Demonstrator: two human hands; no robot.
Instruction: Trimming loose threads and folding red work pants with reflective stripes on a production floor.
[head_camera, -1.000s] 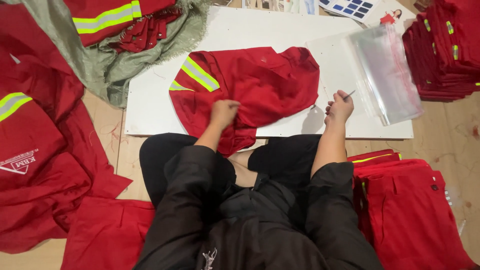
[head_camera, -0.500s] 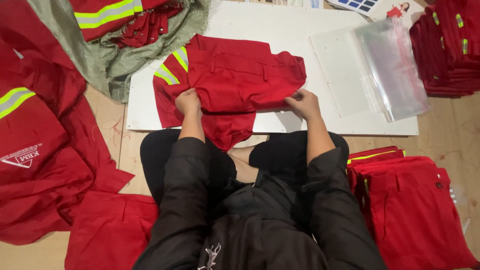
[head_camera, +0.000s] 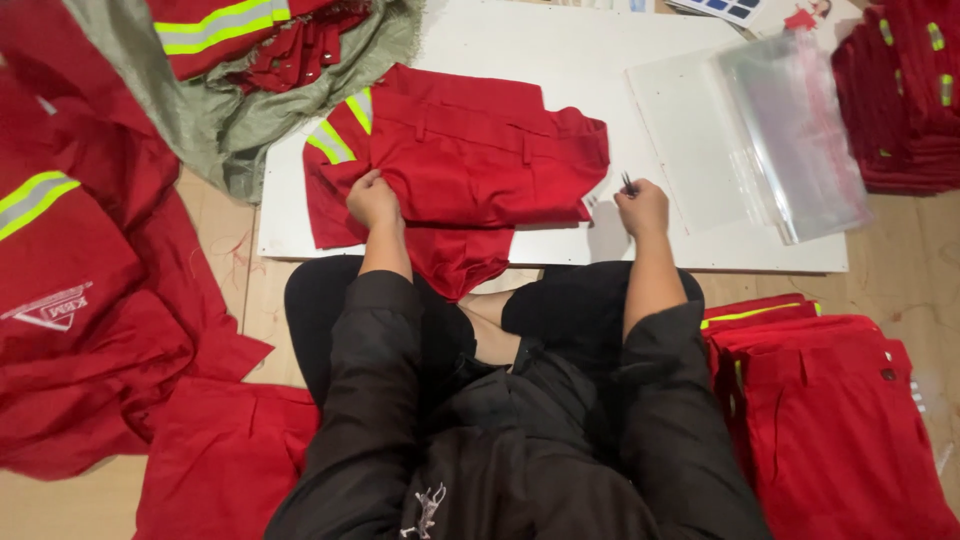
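both busy: left hand (head_camera: 372, 200) pinches red garment (head_camera: 470, 160); right hand (head_camera: 643, 208) (closed) grips small dark tool (head_camera: 628, 183).

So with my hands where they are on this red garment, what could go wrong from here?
1. The right hand holds a small dark pointed tool close to the red work garment with reflective stripes; it might snag the fabric or prick a finger.
2. The garment's lower part hangs off the white board's front edge, held only by the left hand, so it could slide off.
3. The clear plastic bags overhang the board's right edge and might slip.
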